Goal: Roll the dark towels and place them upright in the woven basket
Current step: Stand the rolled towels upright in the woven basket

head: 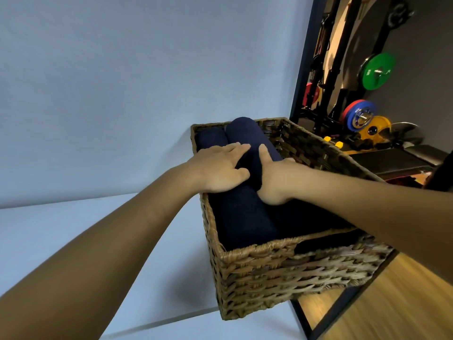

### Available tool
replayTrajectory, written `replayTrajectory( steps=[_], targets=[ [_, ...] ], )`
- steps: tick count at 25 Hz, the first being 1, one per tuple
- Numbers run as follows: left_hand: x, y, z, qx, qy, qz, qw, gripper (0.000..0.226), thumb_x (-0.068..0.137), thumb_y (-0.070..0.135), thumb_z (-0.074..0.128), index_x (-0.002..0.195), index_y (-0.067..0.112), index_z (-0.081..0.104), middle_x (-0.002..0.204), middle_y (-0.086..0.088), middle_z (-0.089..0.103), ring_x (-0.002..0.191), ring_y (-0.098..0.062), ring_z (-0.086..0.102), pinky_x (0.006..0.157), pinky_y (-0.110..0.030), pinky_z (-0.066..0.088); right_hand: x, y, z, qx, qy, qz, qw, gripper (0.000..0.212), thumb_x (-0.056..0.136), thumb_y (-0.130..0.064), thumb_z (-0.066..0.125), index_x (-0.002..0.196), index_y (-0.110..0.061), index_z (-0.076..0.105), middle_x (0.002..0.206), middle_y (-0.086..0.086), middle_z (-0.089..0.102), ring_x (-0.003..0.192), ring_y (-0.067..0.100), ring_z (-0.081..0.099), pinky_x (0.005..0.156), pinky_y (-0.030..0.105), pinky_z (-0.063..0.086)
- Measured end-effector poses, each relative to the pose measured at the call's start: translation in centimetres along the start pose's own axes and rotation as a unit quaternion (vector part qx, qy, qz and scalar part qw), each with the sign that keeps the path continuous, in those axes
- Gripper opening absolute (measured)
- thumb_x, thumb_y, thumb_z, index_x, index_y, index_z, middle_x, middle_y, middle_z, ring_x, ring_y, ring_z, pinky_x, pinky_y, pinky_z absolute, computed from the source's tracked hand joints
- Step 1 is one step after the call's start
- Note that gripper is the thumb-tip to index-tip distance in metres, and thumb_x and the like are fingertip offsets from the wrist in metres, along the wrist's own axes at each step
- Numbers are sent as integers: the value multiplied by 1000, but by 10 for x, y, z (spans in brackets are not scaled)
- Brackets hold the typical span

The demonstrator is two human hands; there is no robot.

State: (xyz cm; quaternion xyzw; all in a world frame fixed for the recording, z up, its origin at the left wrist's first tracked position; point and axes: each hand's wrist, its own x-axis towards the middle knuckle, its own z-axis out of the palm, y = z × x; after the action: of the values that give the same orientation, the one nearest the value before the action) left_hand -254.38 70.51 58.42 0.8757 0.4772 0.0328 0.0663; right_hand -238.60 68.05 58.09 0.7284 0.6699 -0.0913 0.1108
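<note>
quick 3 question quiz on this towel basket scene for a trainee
1. True or false: the left hand and the right hand both touch the same towel.
2. The basket stands on: A a white table; B a wooden floor; C a bench.
3. Fill in: the towel is dark ____.
Key: 1 true; 2 A; 3 blue.
</note>
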Motion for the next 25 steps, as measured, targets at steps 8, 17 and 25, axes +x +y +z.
replayTrajectory(
  steps=[8,17,25],
  targets=[
    [81,14,-16,-10,-18,42,999,57,105,41,24,157,19,13,165,-4,4,151,-26,1,122,-48,8,-47,27,-17,47,-157,-61,985,133,74,-54,74,135,-42,-43,149,19,38,108,30,60,87,37,55],
    [90,-3,4,-7,-19,-9,1000,58,105,39,17,157,19,0,164,-3,-9,151,-20,-5,123,-41,2,-40,54,-21,197,-159,-97,962,119,76,-57,73,148,-47,-21,156,-2,25,127,24,47,99,36,47],
    [98,-5,8,-1,59,19,998,54,103,35,29,154,22,24,164,-4,12,151,-23,12,120,-45,18,-15,58,5,326,-170,-89,926,134,54,-77,73,154,-34,-6,156,-14,22,129,13,41,89,23,50]
  ],
)
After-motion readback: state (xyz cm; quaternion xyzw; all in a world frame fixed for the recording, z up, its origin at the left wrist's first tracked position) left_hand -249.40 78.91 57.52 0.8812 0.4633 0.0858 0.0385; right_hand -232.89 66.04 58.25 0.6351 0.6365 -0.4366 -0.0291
